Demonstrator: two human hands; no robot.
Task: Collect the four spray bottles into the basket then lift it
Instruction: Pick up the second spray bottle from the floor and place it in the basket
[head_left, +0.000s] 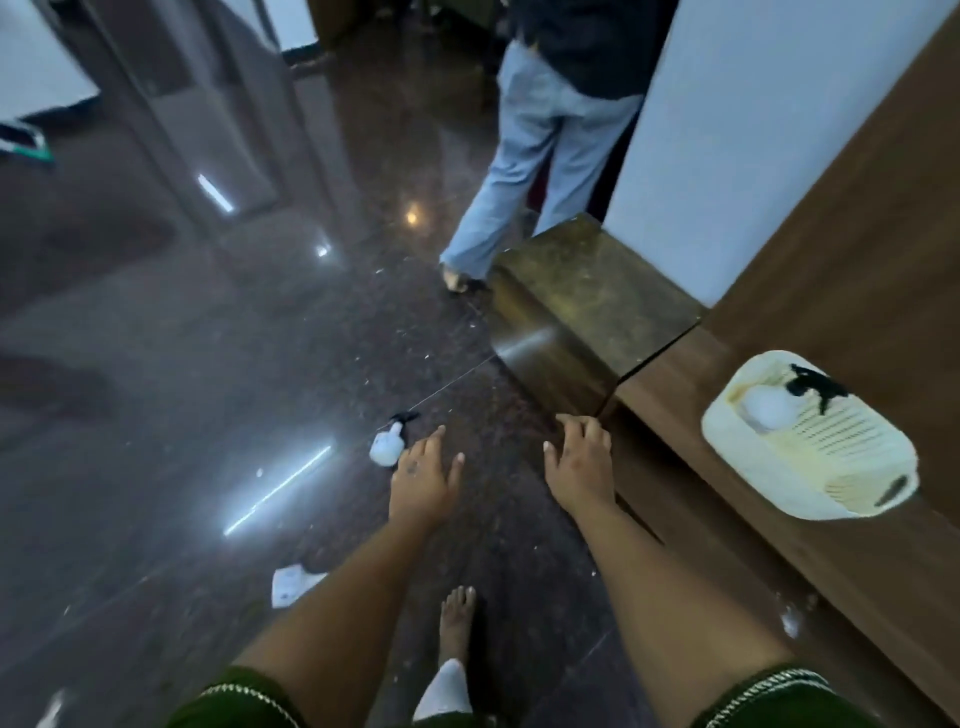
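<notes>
A white spray bottle with a black trigger head (387, 443) lies on the dark polished floor. My left hand (423, 475) hovers just to its right, fingers apart, holding nothing. My right hand (581, 462) is stretched out further right, also open and empty. A cream plastic basket (857, 483) sits on the brown wooden ledge at the right. Inside it lies one white spray bottle with a black head (774, 408).
A person in light blue jeans (524, 171) stands ahead near a white pillar. A brown stone step (587, 306) juts out beside the wooden ledge (779, 514). A white paper scrap (288, 584) lies on the floor by my left arm. My bare foot (457, 623) is below.
</notes>
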